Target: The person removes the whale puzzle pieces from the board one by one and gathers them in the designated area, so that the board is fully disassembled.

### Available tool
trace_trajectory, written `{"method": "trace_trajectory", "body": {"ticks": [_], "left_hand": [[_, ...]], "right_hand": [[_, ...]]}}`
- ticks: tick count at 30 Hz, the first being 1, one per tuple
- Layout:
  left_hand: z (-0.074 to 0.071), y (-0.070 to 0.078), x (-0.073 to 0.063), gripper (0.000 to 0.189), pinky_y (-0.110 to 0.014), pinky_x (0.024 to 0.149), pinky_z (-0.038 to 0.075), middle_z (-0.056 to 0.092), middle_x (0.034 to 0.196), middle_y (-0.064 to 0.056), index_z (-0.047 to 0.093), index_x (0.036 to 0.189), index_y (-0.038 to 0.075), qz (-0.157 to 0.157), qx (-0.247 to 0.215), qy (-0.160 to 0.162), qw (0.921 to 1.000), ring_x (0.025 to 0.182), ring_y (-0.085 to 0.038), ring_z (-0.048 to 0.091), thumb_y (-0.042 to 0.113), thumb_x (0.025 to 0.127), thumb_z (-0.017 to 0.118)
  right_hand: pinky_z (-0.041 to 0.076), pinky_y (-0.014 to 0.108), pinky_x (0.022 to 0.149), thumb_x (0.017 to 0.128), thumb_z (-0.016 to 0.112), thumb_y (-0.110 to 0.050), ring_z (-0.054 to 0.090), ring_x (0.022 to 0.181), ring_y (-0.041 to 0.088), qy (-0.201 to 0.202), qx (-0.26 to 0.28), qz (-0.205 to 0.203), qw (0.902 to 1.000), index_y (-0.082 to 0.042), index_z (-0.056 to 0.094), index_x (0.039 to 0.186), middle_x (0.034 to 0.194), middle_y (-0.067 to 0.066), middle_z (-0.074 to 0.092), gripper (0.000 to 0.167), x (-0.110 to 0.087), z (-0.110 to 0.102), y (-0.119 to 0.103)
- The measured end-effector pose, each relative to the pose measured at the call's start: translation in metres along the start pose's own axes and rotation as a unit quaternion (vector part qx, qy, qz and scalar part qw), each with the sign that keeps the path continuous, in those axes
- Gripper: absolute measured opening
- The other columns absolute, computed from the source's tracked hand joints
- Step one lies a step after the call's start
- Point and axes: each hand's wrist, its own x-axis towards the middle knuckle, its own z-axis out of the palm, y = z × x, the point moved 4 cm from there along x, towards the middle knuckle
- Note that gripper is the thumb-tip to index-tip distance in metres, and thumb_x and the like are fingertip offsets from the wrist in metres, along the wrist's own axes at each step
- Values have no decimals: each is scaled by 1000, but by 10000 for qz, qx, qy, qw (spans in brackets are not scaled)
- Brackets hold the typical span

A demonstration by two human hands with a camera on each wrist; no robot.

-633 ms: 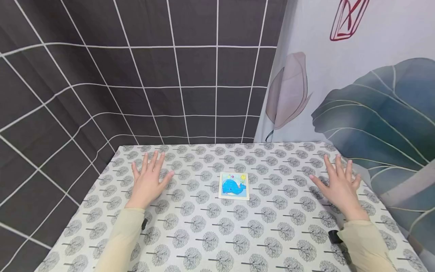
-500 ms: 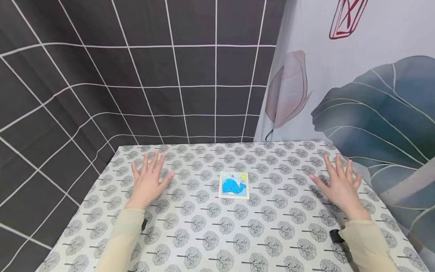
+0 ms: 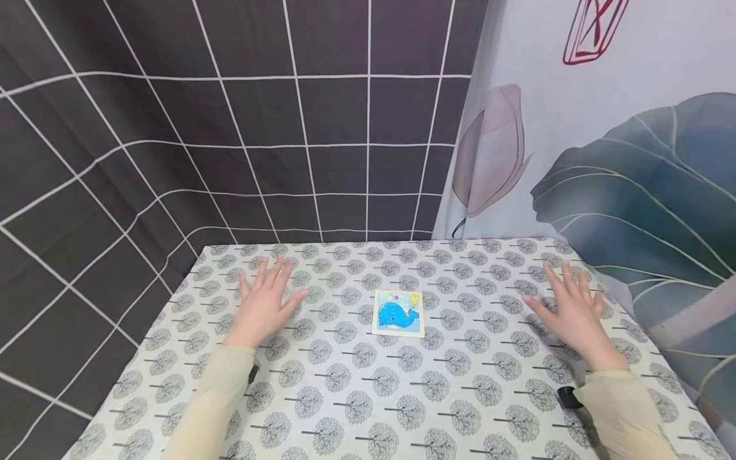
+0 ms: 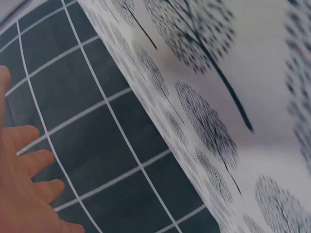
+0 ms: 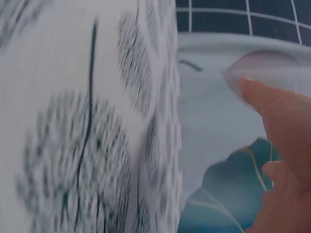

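A square picture board [image 3: 398, 314] with a blue whale, a yellow sun and a pale border lies flat near the middle of the table. To its left, my left hand [image 3: 261, 311] is held with fingers spread, nothing in it. My right hand [image 3: 577, 317], also spread and holding nothing, is on the far right side, well apart from the board. Extended fingers of the left hand [image 4: 24, 179] show in the left wrist view, and part of the right hand [image 5: 286, 141] in the right wrist view. Neither wrist view includes the board.
A white cloth with grey tree prints covers the table [image 3: 356, 409]. Behind and to the left hangs a dark curtain [image 3: 333, 115] with white grid lines. At the right is a pale curtain [image 3: 535, 38] with leaf and petal prints, close to the table's edge.
My left hand has shifted a little to the right, toward the board. The right hand stays nearly where it was, its fingers slightly turned. The board has not moved on the cloth.
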Motion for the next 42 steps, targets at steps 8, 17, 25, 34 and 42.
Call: {"method": "trace_trajectory", "body": {"ticks": [8, 17, 25, 34, 42], "left_hand": [[11, 18, 14, 78, -68, 114, -11, 18, 166, -11, 26, 160, 16, 185, -133, -216, 9995, 154, -35, 3, 62, 100, 45], [32, 31, 17, 72, -73, 113, 0, 28, 163, -13, 37, 156, 13, 574, -174, -160, 9981, 151, -40, 16, 55, 99, 53], [40, 49, 30, 66, -70, 116, 8, 36, 160, -12, 43, 153, 13, 998, -222, -163, 9946, 150, -35, 25, 50, 100, 56], [52, 68, 35, 65, -68, 116, 17, 38, 158, -13, 43, 152, 11, 1144, -121, -475, 9922, 147, -34, 31, 47, 100, 58], [55, 84, 45, 63, -66, 117, 18, 40, 157, -13, 42, 153, 11, 1455, 31, -599, 9875, 146, -35, 33, 45, 102, 55]], "right_hand": [[-16, 70, 109, 102, 58, -41, -16, 148, 48, -175, 688, -552, 9960, -14, 9, 162, 165, 20, -8, 82, 15, 10, -44], [9, 73, 112, 99, 61, -40, 4, 149, 50, -856, 741, -1097, 9875, -10, 22, 160, 166, 19, 6, 78, 28, 50, -100], [23, 64, 115, 99, 62, -42, 27, 145, 47, -1364, 1010, -1592, 9725, -5, 29, 157, 164, 19, 20, 77, 29, 83, -142], [25, 57, 117, 94, 69, -40, 32, 144, 42, -1858, 1301, -1401, 9638, -3, 39, 153, 160, 18, 32, 76, 25, 107, -161], [22, 59, 117, 93, 69, -43, 24, 148, 43, -1995, 1005, -1496, 9632, -1, 42, 151, 160, 21, 30, 77, 27, 123, -165]]}}
